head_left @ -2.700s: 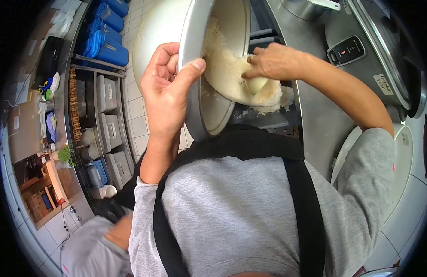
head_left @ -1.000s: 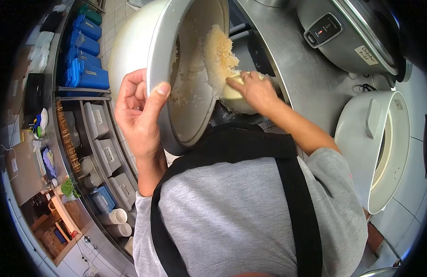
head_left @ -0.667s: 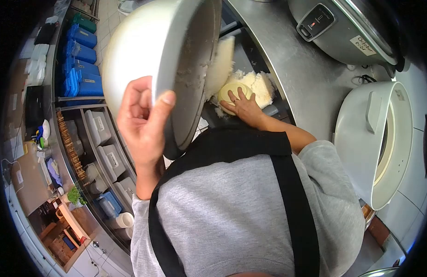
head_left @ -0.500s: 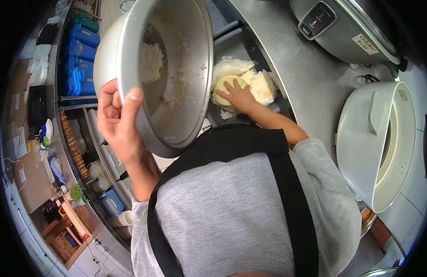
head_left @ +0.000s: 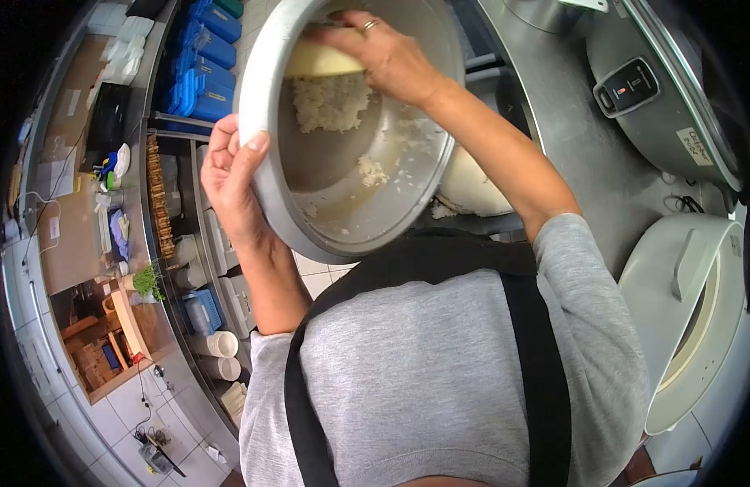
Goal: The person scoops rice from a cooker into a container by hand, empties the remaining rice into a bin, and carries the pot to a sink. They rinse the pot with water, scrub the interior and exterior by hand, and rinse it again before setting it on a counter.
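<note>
My left hand [head_left: 239,174] grips the near-left rim of a big metal pot [head_left: 265,105], thumb over the edge, and the pot is tilted with its mouth toward me. Inside its upper part, my right hand [head_left: 383,57] holds a pale yellow round scraper [head_left: 326,62] against the wall. Just below the scraper a clump of white rice [head_left: 333,101] clings to the metal, with smaller bits [head_left: 372,171] lower down. Behind the pot, partly hidden by it and my right forearm, a white mass [head_left: 476,185] lies in a dark tray.
A steel counter [head_left: 553,122] runs along the right, bearing a large cooker [head_left: 667,105] and a pale open vessel [head_left: 675,300]. Blue containers [head_left: 204,93] stand at the upper left, above shelves with white cups [head_left: 221,344].
My right hand has moved with the scraper from the white mass in the tray up into the pot. My left hand still holds the rim.
</note>
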Tool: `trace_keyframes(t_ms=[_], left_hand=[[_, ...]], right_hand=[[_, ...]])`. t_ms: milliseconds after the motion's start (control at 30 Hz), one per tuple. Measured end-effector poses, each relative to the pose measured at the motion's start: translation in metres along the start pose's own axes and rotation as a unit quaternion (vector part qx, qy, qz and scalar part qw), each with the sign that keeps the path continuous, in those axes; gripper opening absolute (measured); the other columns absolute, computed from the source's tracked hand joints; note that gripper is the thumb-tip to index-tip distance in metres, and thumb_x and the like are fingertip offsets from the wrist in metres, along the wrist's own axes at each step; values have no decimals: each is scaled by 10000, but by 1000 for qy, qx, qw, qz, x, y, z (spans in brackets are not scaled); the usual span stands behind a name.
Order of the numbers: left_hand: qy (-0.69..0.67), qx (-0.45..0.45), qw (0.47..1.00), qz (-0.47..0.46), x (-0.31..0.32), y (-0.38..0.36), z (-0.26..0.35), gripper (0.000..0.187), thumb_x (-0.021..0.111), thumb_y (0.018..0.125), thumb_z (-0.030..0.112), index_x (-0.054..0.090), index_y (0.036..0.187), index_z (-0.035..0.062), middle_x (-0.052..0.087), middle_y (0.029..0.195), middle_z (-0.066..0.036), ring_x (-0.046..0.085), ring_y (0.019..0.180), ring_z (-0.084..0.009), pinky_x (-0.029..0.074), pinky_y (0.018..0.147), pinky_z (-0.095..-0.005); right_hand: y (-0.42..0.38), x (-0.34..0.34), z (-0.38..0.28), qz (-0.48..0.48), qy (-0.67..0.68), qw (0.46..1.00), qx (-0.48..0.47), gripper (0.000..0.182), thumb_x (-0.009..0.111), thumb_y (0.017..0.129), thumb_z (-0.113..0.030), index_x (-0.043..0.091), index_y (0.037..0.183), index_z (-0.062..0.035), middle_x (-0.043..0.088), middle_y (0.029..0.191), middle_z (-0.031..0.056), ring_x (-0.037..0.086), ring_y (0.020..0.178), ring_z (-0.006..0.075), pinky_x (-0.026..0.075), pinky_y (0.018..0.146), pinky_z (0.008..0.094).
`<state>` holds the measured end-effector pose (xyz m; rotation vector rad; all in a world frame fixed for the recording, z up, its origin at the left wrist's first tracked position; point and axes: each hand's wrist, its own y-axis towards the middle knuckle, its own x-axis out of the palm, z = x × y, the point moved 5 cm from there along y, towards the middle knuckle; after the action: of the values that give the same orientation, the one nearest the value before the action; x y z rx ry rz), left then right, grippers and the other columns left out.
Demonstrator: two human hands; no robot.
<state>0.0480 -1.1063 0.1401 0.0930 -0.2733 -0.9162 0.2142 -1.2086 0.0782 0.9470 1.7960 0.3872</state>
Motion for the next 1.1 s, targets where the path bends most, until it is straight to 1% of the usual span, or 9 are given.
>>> trace_keyframes(t_ms=[67, 167, 267, 500, 600, 700, 900, 967, 1100], left_hand=[[-16, -10, 1000, -8, 2, 1, -2, 268, 618, 749, 13, 522, 996, -19, 634, 815, -57, 560, 686, -73, 428, 662, -182], [-27, -28, 999, -20, 0, 9, -8, 261, 615, 753, 17, 524, 995, -16, 642, 817, -64, 574, 689, -77, 440, 660, -183], [-31, -28, 999, -19, 2, 13, -17, 240, 608, 761, 29, 530, 983, -15, 642, 819, -70, 576, 680, -82, 443, 655, -184], [-31, -53, 997, -35, 7, 19, -23, 219, 604, 760, 52, 547, 961, -16, 635, 813, -75, 578, 661, -96, 451, 648, -189], [-40, -57, 997, -38, 14, 16, -23, 232, 614, 751, 58, 549, 960, -19, 633, 816, -78, 582, 667, -102, 457, 652, -195], [-58, -64, 996, -34, 17, 16, -26, 247, 621, 744, 60, 545, 963, -23, 634, 831, -87, 588, 683, -109, 463, 660, -206], [-89, -91, 990, -62, 15, 20, -41, 266, 622, 757, 58, 522, 991, -22, 640, 865, -107, 592, 706, -116, 468, 684, -215], [-88, -97, 989, -72, 13, 21, -45, 270, 628, 758, 67, 521, 991, -17, 640, 855, -101, 591, 709, -110, 468, 677, -213], [-96, -99, 989, -60, 5, 21, -49, 254, 624, 760, 71, 523, 978, -9, 639, 834, -91, 590, 692, -105, 471, 663, -211]], right_hand=[[-3, 16, -23, -13, -65, 989, -136, 486, 514, 735, -70, 543, 1177, -271, 546, 1150, 52, 548, 1008, 226, 491, 764, 306], [-52, 21, -52, -34, -138, 961, -238, 425, 523, 754, -184, 529, 1151, -336, 545, 1159, 35, 513, 1090, 264, 446, 852, 461], [-90, 20, -39, -64, -165, 956, -235, 421, 516, 764, -196, 513, 1162, -332, 534, 1178, 43, 493, 1125, 275, 422, 870, 504], [-101, 2, 4, -115, -210, 954, -178, 517, 542, 751, -121, 500, 1217, -341, 519, 1195, 72, 481, 1132, 276, 435, 871, 474], [-63, -23, 21, -45, -186, 972, -134, 507, 533, 754, -96, 539, 1216, -306, 504, 1197, 97, 491, 1110, 287, 458, 842, 367], [-40, -20, 20, 5, -168, 973, -160, 515, 534, 754, -114, 517, 1235, -297, 509, 1189, 88, 490, 1106, 293, 457, 830, 377], [-72, -2, 3, -155, -246, 938, -188, 519, 490, 787, -75, 456, 1249, -309, 497, 1193, 74, 475, 1117, 269, 453, 825, 417], [-79, 1, 17, -229, -194, 947, -117, 535, 495, 784, -78, 434, 1262, -311, 487, 1214, 74, 467, 1131, 283, 449, 827, 445], [-98, 10, 12, -261, -266, 918, -134, 534, 489, 797, -76, 426, 1270, -318, 468, 1266, 78, 465, 1147, 279, 447, 853, 459]])
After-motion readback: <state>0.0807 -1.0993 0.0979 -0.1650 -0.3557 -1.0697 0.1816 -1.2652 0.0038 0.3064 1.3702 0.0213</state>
